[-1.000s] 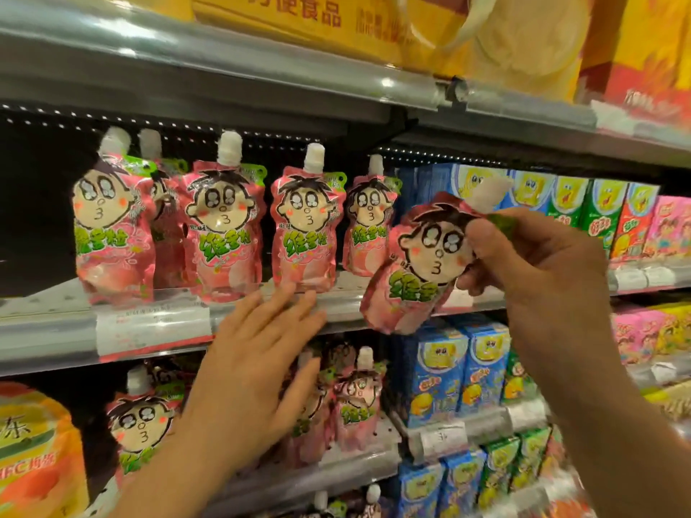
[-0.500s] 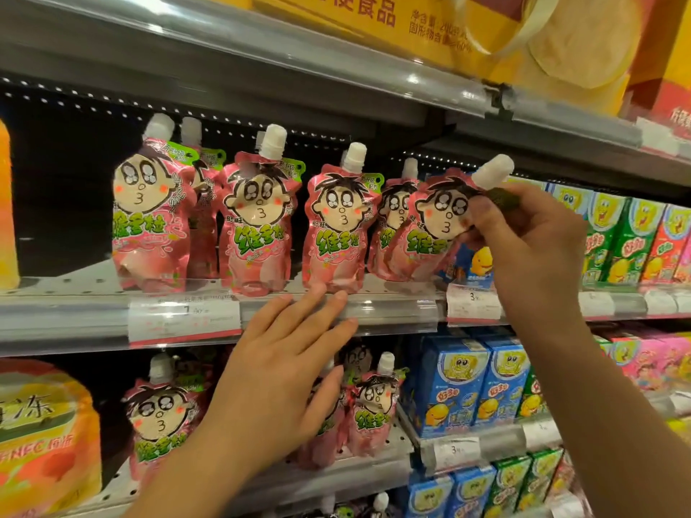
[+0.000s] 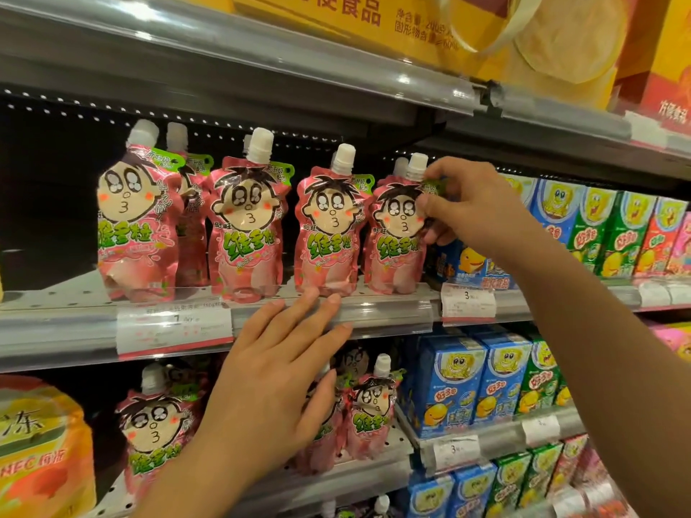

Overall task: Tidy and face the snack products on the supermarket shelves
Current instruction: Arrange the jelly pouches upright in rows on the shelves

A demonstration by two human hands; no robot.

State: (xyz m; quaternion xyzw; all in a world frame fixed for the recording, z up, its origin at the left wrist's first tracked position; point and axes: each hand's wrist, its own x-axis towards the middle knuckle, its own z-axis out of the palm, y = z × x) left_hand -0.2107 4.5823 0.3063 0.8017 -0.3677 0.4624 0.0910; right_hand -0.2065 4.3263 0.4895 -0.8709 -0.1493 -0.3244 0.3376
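Several pink spouted pouches with a cartoon face stand upright along the middle shelf (image 3: 392,312). My right hand (image 3: 461,205) pinches the upper right corner of the rightmost pink pouch (image 3: 396,241), which stands on the shelf at the end of the row. Just left of it stands another pouch (image 3: 331,229), then one more (image 3: 248,226). My left hand (image 3: 284,372) lies flat, fingers straight, with its fingertips touching the shelf's front rail below the pouches. More pink pouches (image 3: 370,409) sit on the lower shelf, partly hidden behind my left hand.
Blue, green and red cartoon drink cartons (image 3: 594,229) fill the shelf to the right, with more blue cartons (image 3: 467,386) below. A yellow-orange bag (image 3: 41,454) sits at the lower left. Yellow boxes (image 3: 374,20) line the top shelf. A dark gap lies left of the pouches.
My right hand carried the tilted pouch leftward and set it upright at the right end of the row. My left hand stayed at the shelf rail.
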